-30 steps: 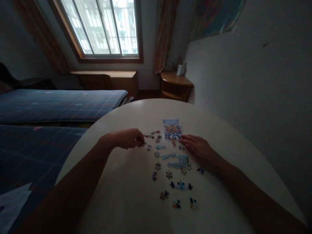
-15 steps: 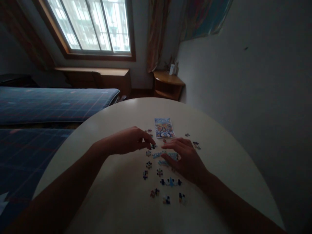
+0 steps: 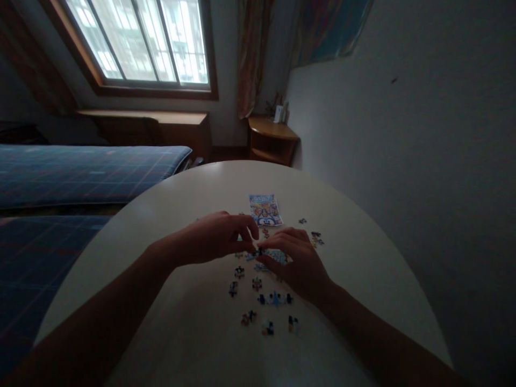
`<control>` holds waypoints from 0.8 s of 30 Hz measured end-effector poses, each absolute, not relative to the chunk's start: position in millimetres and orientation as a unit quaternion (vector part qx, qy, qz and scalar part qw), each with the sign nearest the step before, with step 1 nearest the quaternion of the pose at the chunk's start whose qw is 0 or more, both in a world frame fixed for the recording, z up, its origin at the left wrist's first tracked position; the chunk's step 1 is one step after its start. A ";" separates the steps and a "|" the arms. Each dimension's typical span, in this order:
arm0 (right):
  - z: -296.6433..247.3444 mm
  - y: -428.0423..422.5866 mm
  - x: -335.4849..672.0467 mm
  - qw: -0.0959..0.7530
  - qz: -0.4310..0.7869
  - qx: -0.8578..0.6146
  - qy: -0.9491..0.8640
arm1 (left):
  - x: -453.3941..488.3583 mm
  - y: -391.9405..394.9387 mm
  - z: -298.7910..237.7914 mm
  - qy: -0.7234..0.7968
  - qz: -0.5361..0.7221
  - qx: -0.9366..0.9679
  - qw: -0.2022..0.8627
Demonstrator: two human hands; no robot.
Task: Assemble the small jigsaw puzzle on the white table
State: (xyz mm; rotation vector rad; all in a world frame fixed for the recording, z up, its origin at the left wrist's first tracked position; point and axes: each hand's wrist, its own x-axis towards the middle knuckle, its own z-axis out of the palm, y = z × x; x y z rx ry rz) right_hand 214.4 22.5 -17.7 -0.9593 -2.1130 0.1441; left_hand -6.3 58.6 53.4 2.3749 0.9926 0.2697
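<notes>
A small dark jigsaw puzzle piece (image 3: 260, 251) is between my two hands over the white table. My left hand (image 3: 226, 235) comes in from the left, its thumb and index finger pinched at the piece's left side. My right hand (image 3: 300, 260) has its thumb and index fingertip closed about the right side of the same piece. Beneath the right fingers lies a joined light-blue puzzle section (image 3: 278, 256), partly hidden. Nearer to me are a joined strip (image 3: 275, 299) in blue, white and dark, and several loose pieces (image 3: 257, 283).
A printed picture sheet (image 3: 266, 209) lies behind the hands on the round white table (image 3: 193, 333). More pieces (image 3: 316, 237) lie to the right. A bed with a plaid cover (image 3: 88, 172) stands left, a wooden corner shelf (image 3: 272, 129) beyond, and a wall on the right.
My left hand has brought the dark puzzle piece from the left to my right fingers. The right thumb and index finger have closed in on it. The view has turned slightly right.
</notes>
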 end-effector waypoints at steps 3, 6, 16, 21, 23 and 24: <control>-18.4 23.3 216.4 0.398 0.052 -0.378 -0.834 | -7.5 58.7 52.8 0.362 0.096 0.885 0.276; -19.7 24.3 218.4 0.402 0.053 -0.373 -0.834 | -7.9 57.7 50.4 0.363 0.071 0.889 0.271; -22.2 23.7 222.2 0.353 0.090 -0.379 -0.851 | -1.2 53.5 33.6 0.383 0.041 0.895 0.225; -20.4 23.0 226.3 0.326 0.105 -0.373 -0.862 | 4.9 48.9 23.5 0.372 0.050 0.903 0.210; -19.3 23.3 228.8 0.308 0.110 -0.375 -0.868 | 8.7 44.6 19.0 0.391 0.051 0.896 0.204; -19.0 23.6 230.0 0.299 0.113 -0.376 -0.870 | 10.3 42.0 16.3 0.398 0.053 0.893 0.204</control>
